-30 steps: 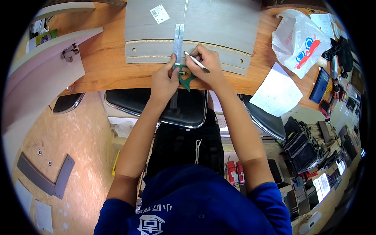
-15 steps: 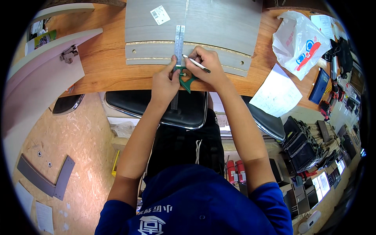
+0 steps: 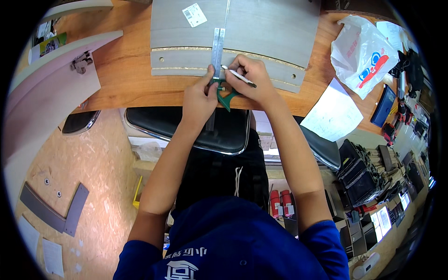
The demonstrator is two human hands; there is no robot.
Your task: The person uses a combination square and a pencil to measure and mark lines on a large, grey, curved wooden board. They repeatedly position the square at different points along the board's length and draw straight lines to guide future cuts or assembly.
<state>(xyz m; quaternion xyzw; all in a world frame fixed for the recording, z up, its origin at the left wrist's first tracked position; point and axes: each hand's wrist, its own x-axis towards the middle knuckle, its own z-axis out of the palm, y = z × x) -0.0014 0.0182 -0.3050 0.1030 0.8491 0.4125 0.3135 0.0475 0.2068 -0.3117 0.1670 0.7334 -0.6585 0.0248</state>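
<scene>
Left hand [image 3: 199, 95] fingers pressing green-handled square [image 3: 219, 70] onto grey panel [image 3: 261, 32], right hand [image 3: 249, 79] pinching pen [image 3: 239, 76], plastic bag [image 3: 361, 53] far right on tabletop [image 3: 126, 79], contents hidden

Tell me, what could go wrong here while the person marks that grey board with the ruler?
The left hand alone steadies the green-handled square; if it shifts, the line that the pencil in the right hand draws along the metal ruler may come out crooked. The narrow grey strip lies loose near the bench edge, so pressure might push it out of line. I see no clamp.
</scene>
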